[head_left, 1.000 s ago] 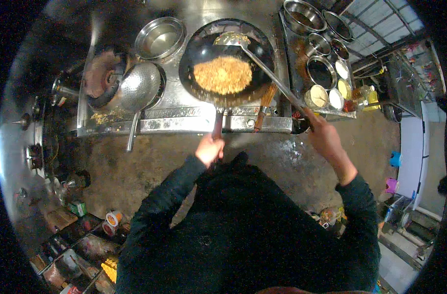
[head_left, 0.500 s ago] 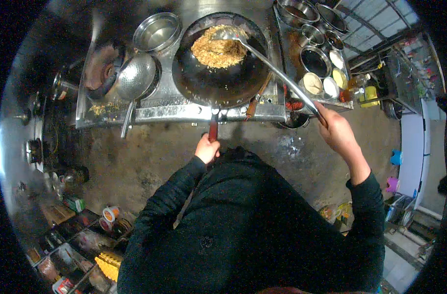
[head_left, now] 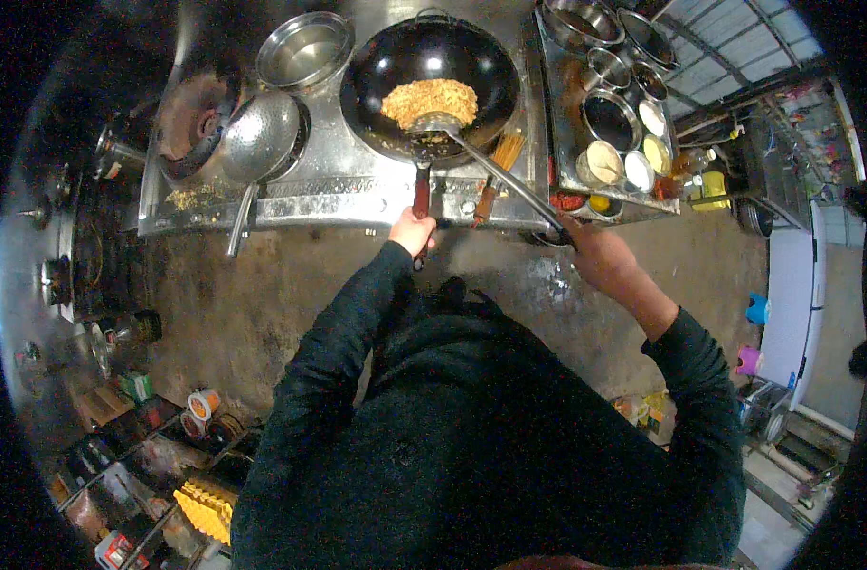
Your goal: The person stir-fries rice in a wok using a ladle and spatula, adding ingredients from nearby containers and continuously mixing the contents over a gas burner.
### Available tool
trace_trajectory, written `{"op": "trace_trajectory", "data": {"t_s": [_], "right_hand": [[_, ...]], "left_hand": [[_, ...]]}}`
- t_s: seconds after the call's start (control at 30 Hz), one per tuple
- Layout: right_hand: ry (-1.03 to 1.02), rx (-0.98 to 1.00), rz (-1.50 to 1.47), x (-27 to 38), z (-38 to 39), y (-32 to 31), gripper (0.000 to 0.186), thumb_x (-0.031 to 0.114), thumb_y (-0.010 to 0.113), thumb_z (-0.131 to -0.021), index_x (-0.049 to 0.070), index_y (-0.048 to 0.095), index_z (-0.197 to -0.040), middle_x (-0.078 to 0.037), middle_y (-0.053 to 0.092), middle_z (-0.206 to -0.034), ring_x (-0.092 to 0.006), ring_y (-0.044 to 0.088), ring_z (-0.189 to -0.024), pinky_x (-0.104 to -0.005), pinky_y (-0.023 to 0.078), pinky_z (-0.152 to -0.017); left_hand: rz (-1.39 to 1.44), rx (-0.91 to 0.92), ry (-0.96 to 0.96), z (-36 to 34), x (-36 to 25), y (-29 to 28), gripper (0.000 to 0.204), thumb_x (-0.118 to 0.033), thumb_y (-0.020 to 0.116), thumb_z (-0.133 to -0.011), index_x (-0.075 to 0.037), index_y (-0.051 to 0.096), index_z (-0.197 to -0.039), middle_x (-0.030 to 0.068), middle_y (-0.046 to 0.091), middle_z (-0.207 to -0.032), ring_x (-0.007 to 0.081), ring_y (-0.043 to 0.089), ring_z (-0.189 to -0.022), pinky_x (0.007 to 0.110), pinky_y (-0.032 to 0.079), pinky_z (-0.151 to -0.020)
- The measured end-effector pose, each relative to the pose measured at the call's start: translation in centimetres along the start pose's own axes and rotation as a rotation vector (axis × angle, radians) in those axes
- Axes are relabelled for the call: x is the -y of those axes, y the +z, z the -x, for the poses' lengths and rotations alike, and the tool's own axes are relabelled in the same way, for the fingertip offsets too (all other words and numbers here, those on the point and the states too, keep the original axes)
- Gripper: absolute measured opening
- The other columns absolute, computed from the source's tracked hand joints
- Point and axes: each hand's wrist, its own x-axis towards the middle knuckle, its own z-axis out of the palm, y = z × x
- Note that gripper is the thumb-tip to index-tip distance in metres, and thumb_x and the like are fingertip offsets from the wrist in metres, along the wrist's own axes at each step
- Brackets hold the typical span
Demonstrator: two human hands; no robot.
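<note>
Left hand (head_left: 413,231): nearest the body, fingers closed around the red grip of the wok handle (head_left: 421,190), at the front edge of the surface (head_left: 320,195).
Right hand (head_left: 597,255): out to the right and slightly lower in the view, fist closed on the end of the ladle (head_left: 495,169) shaft.
Arms: both in dark sleeves; the left reaches straight ahead, nearly in line with the handle; the right is bent outward at the elbow, forearm angling up and in.
Wok (head_left: 431,84): straight ahead of the left hand, sitting on the burner; its handle runs from the hand directly away from the body.
Ladle axis: long and diagonal, from the right hand up and left to its bowl, which rests at the wok's near inside wall.
Rice (head_left: 431,100): a golden heap in the middle of the wok, touching the ladle bowl on its far side.
Nearer hand: the left is closer to the wok; the right reaches the rice only through the ladle.
Left of wok: a strainer (head_left: 261,136) and a steel bowl (head_left: 303,49).
Right of wok: a tray of seasoning cups (head_left: 623,133).
</note>
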Motion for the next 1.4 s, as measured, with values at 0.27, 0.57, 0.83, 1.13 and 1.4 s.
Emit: {"op": "trace_trajectory", "data": {"t_s": [0.27, 0.57, 0.83, 1.13, 1.4], "right_hand": [[0.034, -0.126, -0.707, -1.5, 4.1, -2.2, 0.061, -0.008, 0.052, -0.077, 0.01, 0.044, -0.135, -0.003, 0.054, -0.077, -0.0101, 0.053, -0.057, -0.0251, 0.044, -0.05], [0.089, -0.079, -0.991, -0.8, -1.0, 1.8, 0.038, 0.0, 0.051, -0.084, 0.005, 0.053, -0.122, 0.002, 0.051, -0.071, -0.0068, 0.048, -0.053, -0.0221, 0.039, -0.046], [0.626, 0.081, -1.068, 0.8, -0.7, 1.4, 0.041, 0.014, 0.049, -0.092, 0.002, 0.046, -0.131, -0.003, 0.053, -0.072, -0.0105, 0.047, -0.047, -0.0235, 0.037, -0.041], [0.43, 0.107, -1.31, 4.9, -18.7, 3.5, 0.019, 0.027, 0.051, -0.094, 0.008, 0.053, -0.092, -0.003, 0.057, -0.067, -0.011, 0.047, -0.044, -0.0264, 0.039, -0.04], [0.448, 0.213, -1.509, 8.6, -20.1, 0.3, 0.018, 0.024, 0.049, -0.095, 0.006, 0.051, -0.093, -0.004, 0.055, -0.066, -0.0104, 0.043, -0.042, -0.0263, 0.037, -0.038]], "left_hand": [[0.175, 0.133, -0.314, 11.5, -1.4, -2.8, 0.008, -0.008, 0.053, -0.076, -0.004, 0.05, -0.082, 0.0052, 0.051, -0.057, 0.0159, 0.053, -0.05, 0.03, 0.045, -0.049], [-0.278, 0.078, 0.156, -0.4, -1.6, -1.8, 0.032, -0.019, 0.049, -0.081, -0.003, 0.057, -0.055, 0.0097, 0.057, -0.048, 0.0197, 0.055, -0.046, 0.035, 0.044, -0.048], [0.048, 0.063, 0.039, -1.3, 0.9, -2.3, 0.009, -0.009, 0.051, -0.08, 0.0, 0.053, -0.081, 0.0056, 0.053, -0.057, 0.0161, 0.054, -0.047, 0.031, 0.042, -0.044], [0.219, 0.095, 0.008, -5.4, 1.7, -6.1, 0.054, -0.021, 0.062, -0.089, 0.005, 0.037, -0.129, 0.0082, 0.058, -0.089, 0.0109, 0.054, -0.068, 0.025, 0.044, -0.055], [0.217, 0.068, -0.149, -2.9, 7.3, -14.7, 0.049, -0.014, 0.059, -0.088, 0.004, 0.038, -0.129, 0.008, 0.058, -0.089, 0.0121, 0.058, -0.069, 0.024, 0.044, -0.055]]}}
